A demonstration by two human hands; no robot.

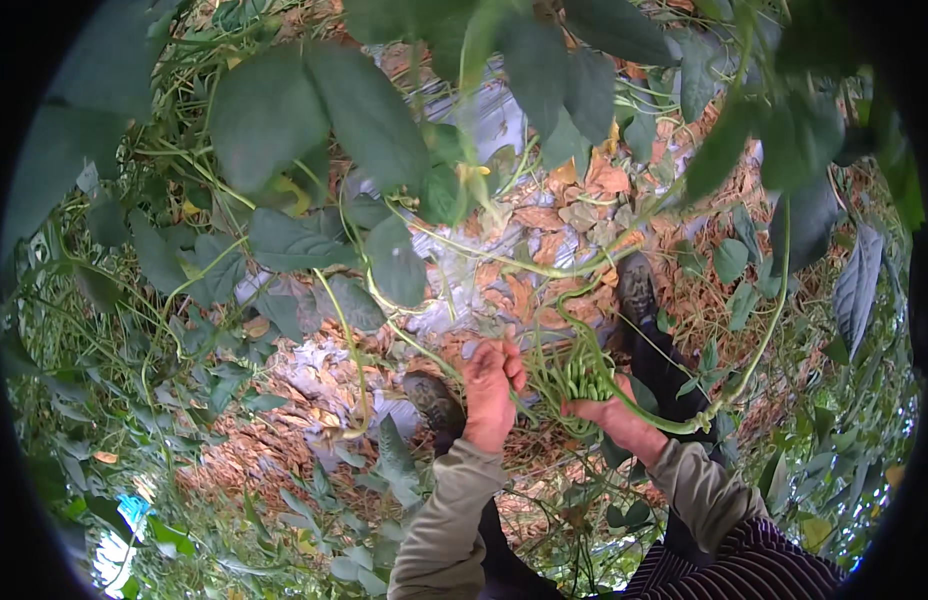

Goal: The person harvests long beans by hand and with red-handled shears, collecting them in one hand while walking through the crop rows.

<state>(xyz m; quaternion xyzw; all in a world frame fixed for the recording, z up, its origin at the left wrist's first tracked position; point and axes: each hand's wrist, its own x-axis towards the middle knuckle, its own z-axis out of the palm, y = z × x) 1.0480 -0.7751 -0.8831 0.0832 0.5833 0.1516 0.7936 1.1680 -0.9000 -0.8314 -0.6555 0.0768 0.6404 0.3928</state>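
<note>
My right hand [621,424] is closed around a thick bundle of green long beans [586,379], its cut or snapped-looking ends bunched above the thumb. Just left of the bundle, my left hand [492,386] is curled with its fingers together. A thin green bean pod [426,352] runs to it from the upper left, and a green length shows again on its other side; the grip itself is partly hidden by the fingers. One thicker green vine [663,421] loops close to the camera, passing in front of my right wrist.
Large blurred leaves [269,112] hang close overhead. Brown dry leaves [531,296] and pieces of pale plastic sheeting [445,289] cover the ground. My shoes [434,401] stand on either side of my hands. Dense vines [96,337] grow at left and right.
</note>
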